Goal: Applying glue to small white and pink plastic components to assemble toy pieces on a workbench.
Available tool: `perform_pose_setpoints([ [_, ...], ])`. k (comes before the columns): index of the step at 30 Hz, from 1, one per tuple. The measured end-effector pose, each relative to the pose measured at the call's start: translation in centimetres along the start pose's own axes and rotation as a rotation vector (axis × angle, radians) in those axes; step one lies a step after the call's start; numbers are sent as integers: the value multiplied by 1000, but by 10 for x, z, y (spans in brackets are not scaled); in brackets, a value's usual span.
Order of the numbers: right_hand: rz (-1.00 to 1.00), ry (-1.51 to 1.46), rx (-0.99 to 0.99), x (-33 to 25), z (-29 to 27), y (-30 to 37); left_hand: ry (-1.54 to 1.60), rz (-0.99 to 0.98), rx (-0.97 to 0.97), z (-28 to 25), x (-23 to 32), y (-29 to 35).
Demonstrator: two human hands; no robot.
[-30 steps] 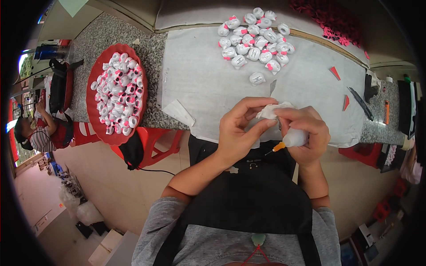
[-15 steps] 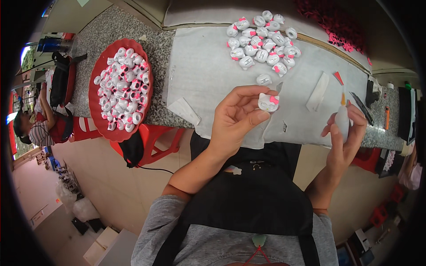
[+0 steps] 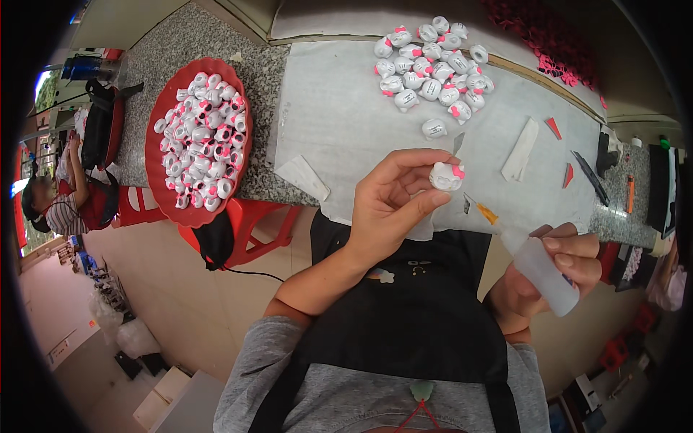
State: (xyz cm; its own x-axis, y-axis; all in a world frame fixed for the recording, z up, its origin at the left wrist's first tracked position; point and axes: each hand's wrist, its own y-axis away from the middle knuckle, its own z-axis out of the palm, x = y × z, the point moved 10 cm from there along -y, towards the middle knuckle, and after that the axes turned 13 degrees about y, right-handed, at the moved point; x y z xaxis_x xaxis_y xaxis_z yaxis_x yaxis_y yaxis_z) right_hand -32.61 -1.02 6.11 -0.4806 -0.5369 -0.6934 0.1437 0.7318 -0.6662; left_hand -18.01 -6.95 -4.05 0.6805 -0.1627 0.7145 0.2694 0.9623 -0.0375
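Observation:
Between thumb and fingers, my left hand pinches a small white cat-head figure with a pink bow, held over the near edge of the paper. My right hand grips a translucent white squeeze bottle. The bottle is tilted, and its thin orange tip points up and left toward the figure, a short gap apart. Beyond my hands, a cluster of similar white cat heads lies on the white paper sheet, with a single one nearer to me.
A red scalloped tray full of cat heads stands at the left on the speckled counter. Folded paper strips, red scraps and a black craft knife lie about. A red stool stands below; another person is at far left.
My right hand has turned the bottle from upright to tilted, bringing its tip leftward and closer to the cat head. The left hand has shifted slightly right with the figure. A second red scrap now shows.

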Motion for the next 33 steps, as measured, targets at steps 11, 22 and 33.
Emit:
perform_pose_setpoints([
  [11, -41, 103, -39, -6, 14, 1, -6, 1, -49, 3, -2, 0],
  [22, 15, 99, 7, -3, 11, 9, -194, 72, -95, 7, 1, 2],
  [33, 4, 59, -47, -2, 12, 6, -322, 122, -100, 7, 4, 0],
])
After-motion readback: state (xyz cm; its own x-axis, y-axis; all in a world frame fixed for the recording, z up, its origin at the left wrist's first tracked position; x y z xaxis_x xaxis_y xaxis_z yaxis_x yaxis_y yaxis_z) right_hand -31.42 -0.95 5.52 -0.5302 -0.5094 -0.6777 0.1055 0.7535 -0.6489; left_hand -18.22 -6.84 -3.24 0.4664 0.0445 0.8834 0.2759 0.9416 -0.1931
